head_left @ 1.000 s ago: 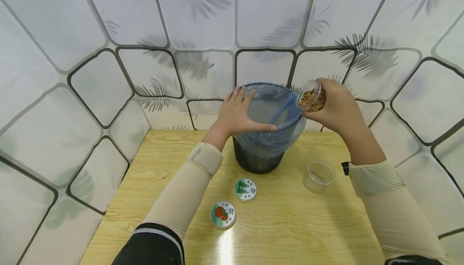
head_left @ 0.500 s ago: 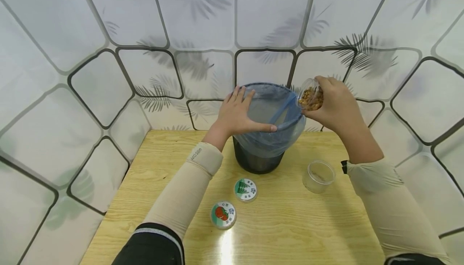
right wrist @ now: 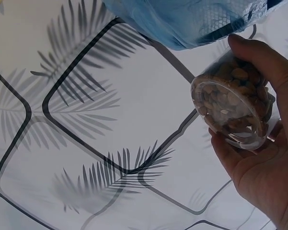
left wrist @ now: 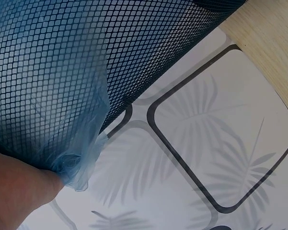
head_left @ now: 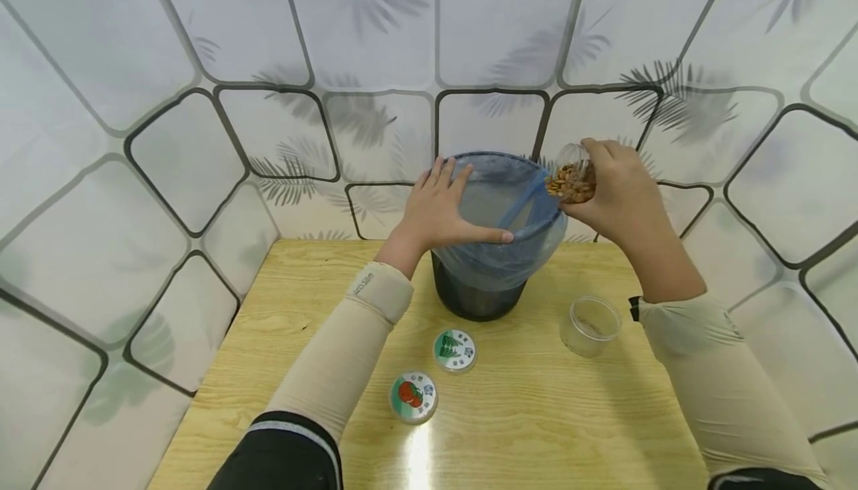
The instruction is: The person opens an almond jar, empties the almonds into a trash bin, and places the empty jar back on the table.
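Note:
My right hand (head_left: 623, 196) grips a clear plastic jar (right wrist: 230, 103) part-filled with brown nut-like pieces (head_left: 570, 183). The jar lies tilted, its mouth at the right rim of a black mesh bin (head_left: 477, 300). A blue plastic bag (head_left: 492, 188) lines this bin and folds over its rim. Spread across the bin's left and near rim is my left hand (head_left: 436, 214), with straight fingers and the thumb along the front edge. In the left wrist view, part of that hand (left wrist: 21, 191) touches the bunched bag beside the mesh.
An open clear tub (head_left: 590, 326) stands on the wooden table (head_left: 536, 415), right of the bin. Two round lids or lidded tubs lie in front: a green-pictured one (head_left: 454, 350) and a tomato-pictured one (head_left: 412, 398). A patterned curtain (head_left: 375, 28) hangs behind.
My right hand has tipped the jar further toward the bin, and the brown pieces have slid to its mouth. The left hand stays in place.

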Demonstrator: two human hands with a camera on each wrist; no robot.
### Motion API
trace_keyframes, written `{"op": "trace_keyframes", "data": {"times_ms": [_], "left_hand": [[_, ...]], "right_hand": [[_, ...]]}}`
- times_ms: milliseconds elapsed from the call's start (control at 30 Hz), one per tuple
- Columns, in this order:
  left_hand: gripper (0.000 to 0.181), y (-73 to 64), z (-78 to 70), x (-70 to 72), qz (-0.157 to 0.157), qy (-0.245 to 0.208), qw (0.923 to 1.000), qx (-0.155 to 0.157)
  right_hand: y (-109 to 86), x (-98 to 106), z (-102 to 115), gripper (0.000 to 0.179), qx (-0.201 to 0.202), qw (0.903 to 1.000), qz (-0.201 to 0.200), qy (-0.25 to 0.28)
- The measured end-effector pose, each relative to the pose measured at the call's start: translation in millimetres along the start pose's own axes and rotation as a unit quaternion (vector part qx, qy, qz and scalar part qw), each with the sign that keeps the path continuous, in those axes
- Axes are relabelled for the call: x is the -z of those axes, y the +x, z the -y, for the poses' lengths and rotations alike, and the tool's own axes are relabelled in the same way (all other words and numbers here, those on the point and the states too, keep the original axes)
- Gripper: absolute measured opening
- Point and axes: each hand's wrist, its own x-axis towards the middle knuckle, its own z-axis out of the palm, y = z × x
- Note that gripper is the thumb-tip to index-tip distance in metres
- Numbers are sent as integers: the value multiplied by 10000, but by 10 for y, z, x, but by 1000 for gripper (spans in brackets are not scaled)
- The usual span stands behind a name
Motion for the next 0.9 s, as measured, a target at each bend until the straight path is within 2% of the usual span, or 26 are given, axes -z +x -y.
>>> {"op": "trace_keyframes", "data": {"times_ms": [367, 900], "left_hand": [[136, 22, 13, -4, 36, 33, 10000, 12], [135, 14, 9, 6, 37, 94, 9999, -13]], "right_hand": [[14, -14, 23, 101, 54, 9998, -153, -80], [26, -86, 28, 97, 390, 9983, -383, -201]]}}
